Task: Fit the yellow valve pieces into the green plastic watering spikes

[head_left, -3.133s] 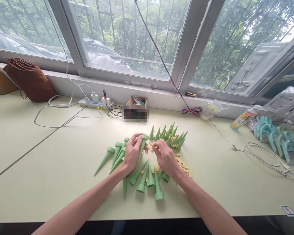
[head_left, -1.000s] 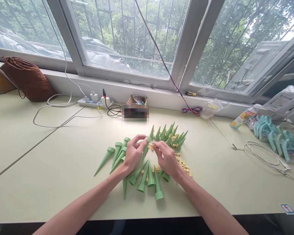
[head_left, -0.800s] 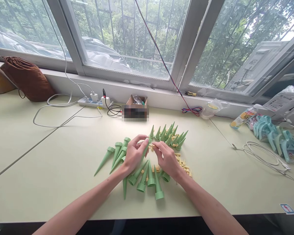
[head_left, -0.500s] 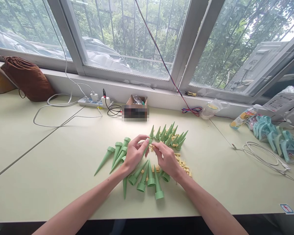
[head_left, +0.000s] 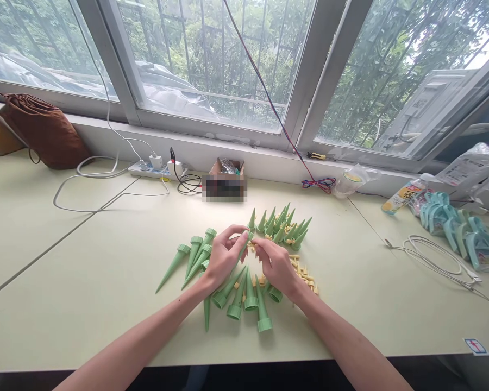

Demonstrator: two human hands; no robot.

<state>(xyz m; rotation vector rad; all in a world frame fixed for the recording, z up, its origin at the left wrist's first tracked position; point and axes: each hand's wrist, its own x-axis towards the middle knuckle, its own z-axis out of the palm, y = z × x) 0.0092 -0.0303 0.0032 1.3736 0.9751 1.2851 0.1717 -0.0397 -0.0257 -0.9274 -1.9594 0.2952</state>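
My left hand point(head_left: 225, 255) is closed around a green plastic spike point(head_left: 248, 235), its ribbed cap end up near the fingertips. Close beside that cap, my right hand point(head_left: 277, 262) pinches a small yellow valve piece point(head_left: 254, 241), mostly covered by the fingers. Loose green spikes point(head_left: 263, 312) lie fanned out below and to the left of the hands. Several more spikes point(head_left: 283, 220) stand upright on their caps beyond the right hand, some with yellow pieces fitted. A pile of loose yellow valves point(head_left: 303, 274) lies beside the right wrist, partly hidden by it.
On the pale table point(head_left: 106, 304), a power strip point(head_left: 146, 171) with cables and a small cardboard box point(head_left: 228, 168) stand along the window side. A brown drawstring bag point(head_left: 44, 133) sits far left. At right are a coiled white cable point(head_left: 436, 255), a bottle point(head_left: 403, 196) and teal clips point(head_left: 440, 214).
Both hands stay almost in place with the spike and the yellow valve held close together. The view has shifted very slightly.
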